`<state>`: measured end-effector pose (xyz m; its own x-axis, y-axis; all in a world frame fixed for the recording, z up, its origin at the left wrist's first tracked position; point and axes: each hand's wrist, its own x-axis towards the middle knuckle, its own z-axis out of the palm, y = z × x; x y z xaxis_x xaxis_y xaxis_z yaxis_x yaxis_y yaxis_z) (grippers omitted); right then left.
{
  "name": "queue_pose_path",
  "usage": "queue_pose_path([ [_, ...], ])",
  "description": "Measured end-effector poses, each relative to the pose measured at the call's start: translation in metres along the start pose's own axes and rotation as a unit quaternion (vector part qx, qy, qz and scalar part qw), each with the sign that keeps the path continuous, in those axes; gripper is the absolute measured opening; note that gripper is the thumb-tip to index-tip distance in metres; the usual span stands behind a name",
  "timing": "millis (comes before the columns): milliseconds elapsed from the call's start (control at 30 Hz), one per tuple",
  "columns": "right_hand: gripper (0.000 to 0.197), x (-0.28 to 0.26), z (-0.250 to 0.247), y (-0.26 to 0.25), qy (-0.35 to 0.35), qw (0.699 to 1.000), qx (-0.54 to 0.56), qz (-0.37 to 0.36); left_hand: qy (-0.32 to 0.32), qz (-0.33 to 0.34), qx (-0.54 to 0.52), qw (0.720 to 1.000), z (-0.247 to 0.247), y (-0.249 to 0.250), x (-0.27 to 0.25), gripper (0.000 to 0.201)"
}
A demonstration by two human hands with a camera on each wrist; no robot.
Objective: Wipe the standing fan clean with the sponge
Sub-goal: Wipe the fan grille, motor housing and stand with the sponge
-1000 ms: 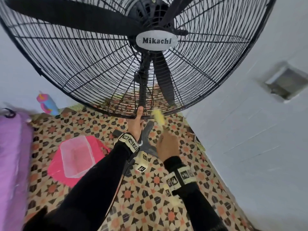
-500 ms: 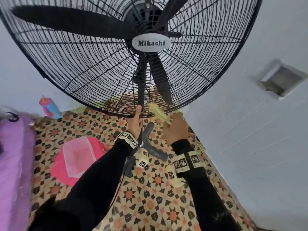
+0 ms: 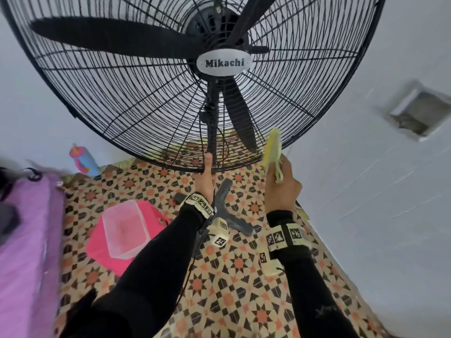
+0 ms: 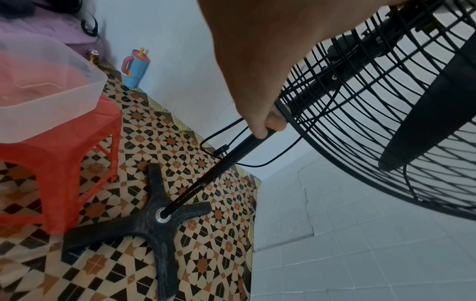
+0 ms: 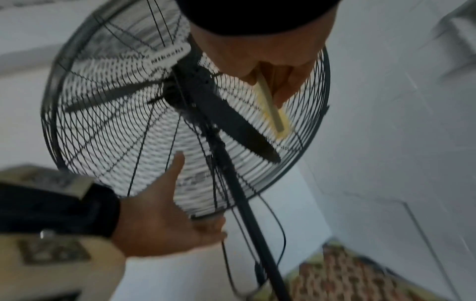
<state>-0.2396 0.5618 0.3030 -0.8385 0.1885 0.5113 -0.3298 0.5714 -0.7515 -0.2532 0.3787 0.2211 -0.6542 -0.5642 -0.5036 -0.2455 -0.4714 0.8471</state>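
A black standing fan with a wire grille and a "Mikachi" badge fills the top of the head view. My left hand grips the fan's pole just under the grille, thumb pointing up against the bottom rim. My right hand pinches a thin yellow-green sponge and holds it edge-on against the grille's lower right rim. The right wrist view shows the sponge lying on the wires beside a black blade, with the left hand below.
The fan's black cross base stands on patterned floor tiles, a power cord hanging behind the pole. A pink-red stool carrying a clear plastic tub is at left. A blue-pink cup and a white wall are close by.
My right hand has carried the sponge right and upward along the grille's lower rim. The left hand has kept its hold under the grille.
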Motion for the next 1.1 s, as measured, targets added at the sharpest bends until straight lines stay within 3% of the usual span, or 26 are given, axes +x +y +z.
queue_pose_path([
  [67,0.040,-0.012,0.012,-0.002,-0.048,0.999,-0.017,-0.004,0.014,0.008,-0.005,1.000,0.000,0.007,-0.008,0.141],
  [200,0.047,-0.042,0.030,0.011,-0.214,0.967,-0.016,-0.134,-0.042,0.013,-0.008,0.999,-0.001,0.020,-0.020,0.066],
  [267,0.044,-0.037,0.027,0.015,-0.188,0.969,-0.012,-0.161,-0.028,0.025,0.001,0.999,0.000,0.019,-0.021,0.052],
  [300,0.042,-0.031,0.025,0.014,-0.143,0.980,-0.004,-0.139,-0.025,0.028,0.008,0.999,-0.001,0.018,-0.022,0.054],
  [367,0.040,-0.020,0.021,0.010,-0.048,0.996,0.024,-0.069,-0.044,0.025,0.010,0.999,-0.003,0.020,-0.026,0.089],
  [433,0.042,-0.017,0.024,0.008,-0.045,0.997,0.002,-0.059,-0.058,0.010,0.004,0.998,-0.003,0.025,-0.030,0.119],
  [467,0.044,-0.019,0.027,0.006,-0.075,0.994,-0.017,-0.083,-0.060,0.006,0.004,0.998,-0.003,0.026,-0.030,0.117],
  [533,0.045,-0.027,0.030,0.007,-0.146,0.978,-0.012,-0.151,-0.043,0.012,0.011,0.999,-0.002,0.024,-0.028,0.086],
  [600,0.044,-0.025,0.024,0.005,-0.151,0.969,0.022,-0.194,-0.038,0.014,0.030,0.999,-0.003,0.024,-0.030,0.072],
  [667,0.035,-0.015,0.018,-0.004,-0.069,0.987,0.049,-0.136,-0.044,0.008,0.064,0.997,-0.006,0.025,-0.036,0.086],
  [733,0.034,-0.003,0.020,-0.015,-0.005,0.997,0.041,-0.070,-0.034,0.007,0.081,0.996,-0.008,0.020,-0.031,0.117],
  [800,0.043,-0.004,0.030,-0.023,-0.046,0.995,0.020,-0.082,-0.013,-0.003,0.085,0.996,-0.007,0.021,-0.030,0.148],
  [867,0.049,-0.015,0.036,-0.022,-0.130,0.981,0.040,-0.139,-0.023,-0.014,0.065,0.998,-0.004,0.028,-0.038,0.149],
  [933,0.046,-0.016,0.033,-0.015,-0.155,0.975,0.058,-0.146,-0.031,-0.003,0.043,0.999,-0.004,0.032,-0.044,0.138],
  [1033,0.036,-0.003,0.020,-0.013,-0.029,0.997,0.061,-0.044,-0.038,0.008,0.055,0.998,-0.008,0.031,-0.048,0.133],
  [1100,0.037,-0.003,0.022,-0.014,-0.027,0.998,0.038,-0.047,-0.034,0.006,0.065,0.997,-0.008,0.031,-0.048,0.145],
])
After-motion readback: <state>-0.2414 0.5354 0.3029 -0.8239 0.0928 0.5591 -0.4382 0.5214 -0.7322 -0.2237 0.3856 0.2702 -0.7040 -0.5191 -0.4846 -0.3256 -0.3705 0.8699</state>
